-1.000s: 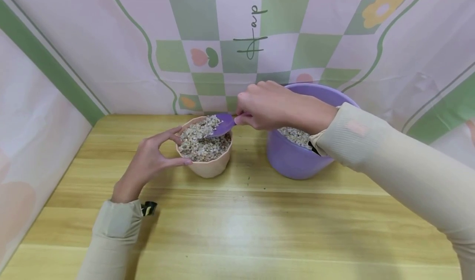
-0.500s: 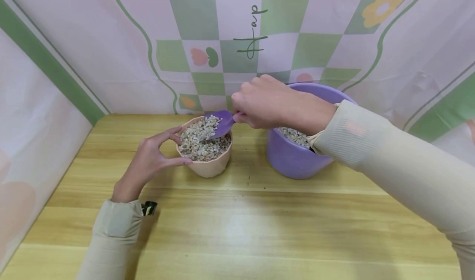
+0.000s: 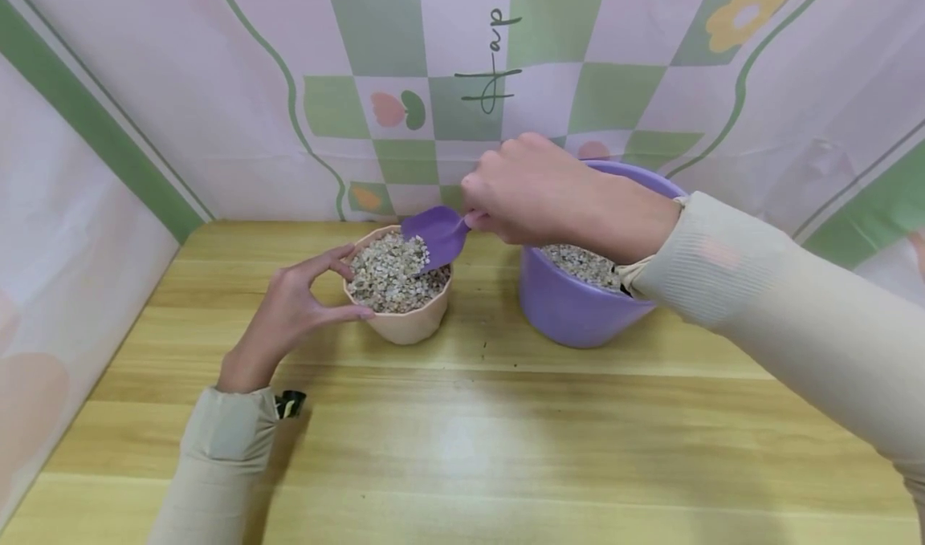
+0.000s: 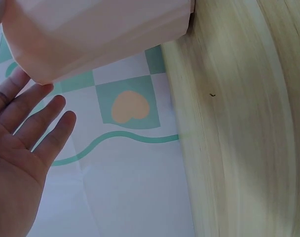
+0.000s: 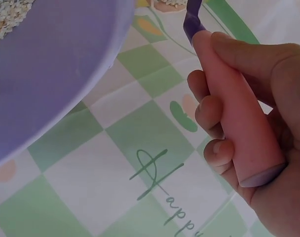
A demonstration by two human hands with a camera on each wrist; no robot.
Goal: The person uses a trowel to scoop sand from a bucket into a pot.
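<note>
A small peach pot (image 3: pixel 407 327) with a faceted wall stands on the table, filled with pale gravel (image 3: pixel 393 276). My left hand (image 3: pixel 292 308) holds this pot at its left side, thumb at the front rim and index finger at the back; in the left wrist view the other fingers spread beside the pot wall (image 4: pixel 100 34). My right hand (image 3: pixel 535 196) grips the pink handle (image 5: pixel 239 108) of a small purple trowel (image 3: pixel 442 236). The trowel's blade is tilted over the pot's right rim, with gravel at its lower tip.
Right of the pot stands a larger purple bucket (image 3: pixel 571 312), partly under my right forearm, with more gravel (image 3: pixel 581 264) inside. A few dark specks (image 3: pixel 484 348) lie on the wooden table (image 3: pixel 462 449). A patterned cloth (image 3: pixel 462 63) hangs close behind.
My right hand has risen slightly and tilted the trowel, so gravel has slid off its blade into the pot. The left hand and the pot have stayed in place.
</note>
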